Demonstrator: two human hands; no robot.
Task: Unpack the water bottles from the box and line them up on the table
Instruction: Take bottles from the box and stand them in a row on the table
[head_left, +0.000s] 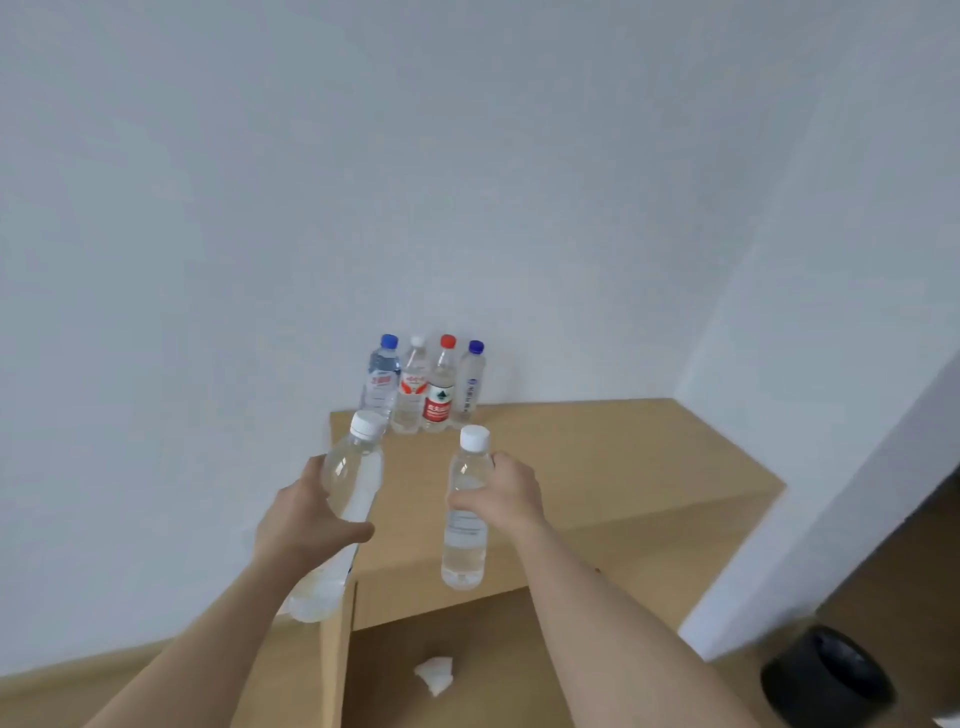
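Left hand (304, 519) grips left bottle (353, 467), right hand (511, 493) right bottle (464, 545), mid-body; they seem full, heavy, slippery.

Left arm (208, 639): bare, enters from the bottom left corner and reaches up and to the right.
Left hand (306, 519): wrapped round the middle of a tilted bottle (353, 467); the thumb (345, 535) crosses its near side and the fingers are hidden behind it.
Right arm (613, 613): bare, enters from the bottom edge right of centre and reaches up and to the left.
Right hand (511, 491): grips the upper part of an upright bottle (464, 545) from its right side, with the thumb in front.
Hands: apart, at about the same height, both held in the air.
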